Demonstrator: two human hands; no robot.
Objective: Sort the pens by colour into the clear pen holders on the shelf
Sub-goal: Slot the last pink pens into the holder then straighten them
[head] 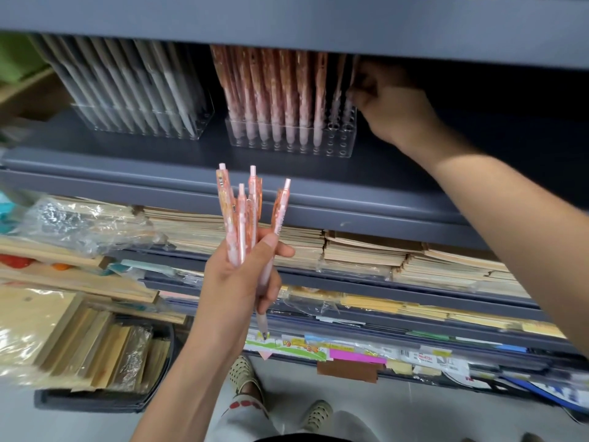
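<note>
My left hand grips a bunch of several pink-and-orange patterned pens, tips down, in front of the shelf edge. My right hand reaches into the shelf and pinches the top of a pink pen standing at the right end of a clear pen holder. That holder is packed with rows of matching pink pens; a few holes at its right end are bare. To its left a second clear holder is full of grey pens.
The grey shelf board above hangs low over the pen tops. Below the shelf lip lie stacks of kraft notebooks, plastic-wrapped goods and paper packs. A bin of wooden items stands at lower left. My feet are on the floor.
</note>
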